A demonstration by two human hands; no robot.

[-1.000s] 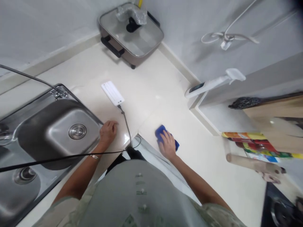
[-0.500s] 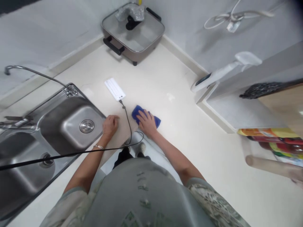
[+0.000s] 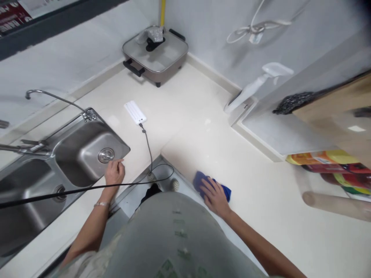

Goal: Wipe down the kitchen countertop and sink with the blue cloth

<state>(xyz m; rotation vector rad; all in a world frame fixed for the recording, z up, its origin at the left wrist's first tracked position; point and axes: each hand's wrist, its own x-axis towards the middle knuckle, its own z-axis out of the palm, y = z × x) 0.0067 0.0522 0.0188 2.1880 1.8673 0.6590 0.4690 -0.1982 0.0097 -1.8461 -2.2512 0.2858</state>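
My right hand lies flat with spread fingers on a folded blue cloth, pressing it against the white countertop close to its front edge. The cloth shows on both sides of the fingers. My left hand is at the counter's front edge beside the steel sink; its fingers are loosely curled, and what they hold, if anything, is hidden. Between the hands and farther back lies a white power bank with a black cable plugged into its near end.
A lidded electric pan stands in the back corner. A white handheld device leans at the right ledge. Colourful packets and a pale roll are at the right. The black cable crosses over the sink and my left wrist.
My right hand and the blue cloth have moved right and nearer to me along the counter. My left hand has shifted left and nearer, beside the sink. The camera view has shifted too.
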